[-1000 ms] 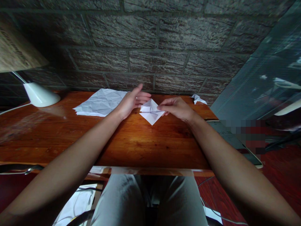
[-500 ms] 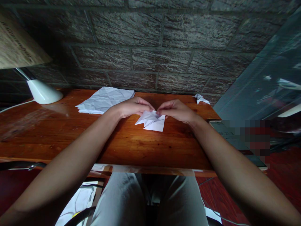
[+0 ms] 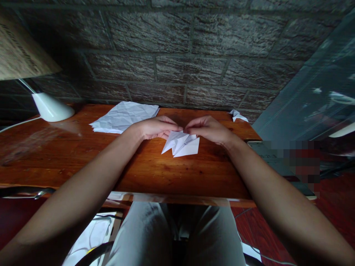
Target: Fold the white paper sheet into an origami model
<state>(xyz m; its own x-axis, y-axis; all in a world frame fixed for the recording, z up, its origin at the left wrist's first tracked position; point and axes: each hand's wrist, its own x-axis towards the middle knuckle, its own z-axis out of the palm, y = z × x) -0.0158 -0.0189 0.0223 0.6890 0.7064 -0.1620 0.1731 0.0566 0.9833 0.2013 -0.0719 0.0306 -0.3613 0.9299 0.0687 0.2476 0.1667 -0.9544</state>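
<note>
A small folded piece of white paper (image 3: 181, 144) is held just above the wooden desk, its pointed flaps spread towards me. My left hand (image 3: 159, 127) pinches its far left edge between thumb and fingers. At the far right edge, my right hand (image 3: 208, 129) closes thumb and forefinger on the same paper. The two sets of fingertips nearly meet at the top of the fold. Some fingers are hidden behind the paper and the hands.
Creased white sheets (image 3: 124, 116) lie stacked behind my left forearm. Another folded paper piece (image 3: 238, 115) rests at the desk's back right corner. A lamp (image 3: 52, 107) stands at the left. The brick wall (image 3: 172, 70) rises directly behind the desk (image 3: 166, 173).
The folded paper has turned slightly and shifted a little right and towards me, its flaps more separated. Both hands stay nearly in place, still pinching it.
</note>
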